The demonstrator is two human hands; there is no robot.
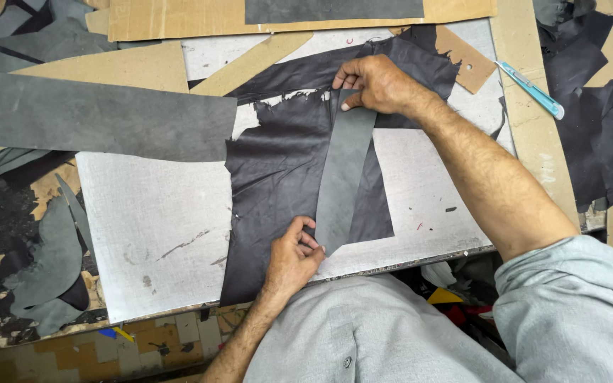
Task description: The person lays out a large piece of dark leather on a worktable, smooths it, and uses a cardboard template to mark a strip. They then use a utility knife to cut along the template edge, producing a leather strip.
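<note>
Strip [344, 177] of grey leather laid flat on dark hide [278, 184] at mid-counter [157, 234], pinned by left hand [294, 257] pinching near end and right hand [377, 85] pressing far end; best kept taut, unshifting.

Long grey strip [345, 170]: flat, thin, narrow at bottom, wider at top. Runs from 6 o'clock up to 12 o'clock, leaning a bit right. Lies on top of dark leather piece [278, 177]. Dark piece: big, crinkly, torn top edge, spread flat, middle of white board.
</note>
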